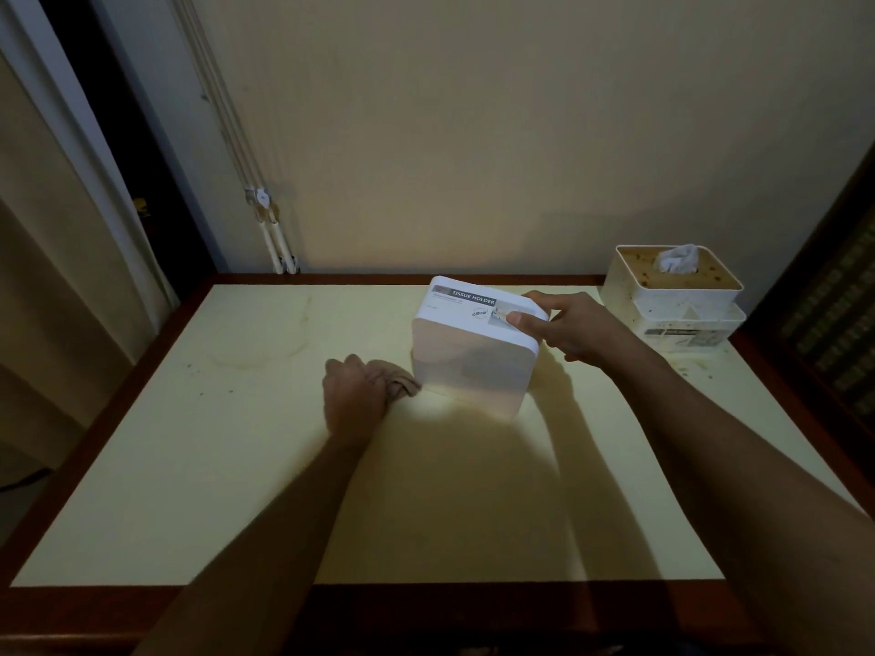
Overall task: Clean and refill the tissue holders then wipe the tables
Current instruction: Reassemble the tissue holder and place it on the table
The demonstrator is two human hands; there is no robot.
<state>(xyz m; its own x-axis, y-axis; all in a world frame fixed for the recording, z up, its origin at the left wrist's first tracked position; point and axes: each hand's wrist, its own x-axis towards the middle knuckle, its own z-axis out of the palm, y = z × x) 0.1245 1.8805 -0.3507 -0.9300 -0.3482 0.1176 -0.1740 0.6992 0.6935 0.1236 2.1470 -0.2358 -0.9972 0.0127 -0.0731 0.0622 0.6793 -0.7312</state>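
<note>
A white tissue holder is tipped on its side in the middle of the cream table, its flat bottom facing me and its "TISSUE HOLDER" label on top. My right hand grips its upper right corner, thumb over the label. My left hand clutches a bunched brown cloth on the table, just left of the holder's lower edge. A second, speckled and dirty tissue holder with a wooden lid and a tissue sticking out stands at the back right corner.
The table has a dark red wooden rim and stains and crumbs at the back left. A plain wall runs behind it, with white pipes at the left. A dark cabinet stands close on the right.
</note>
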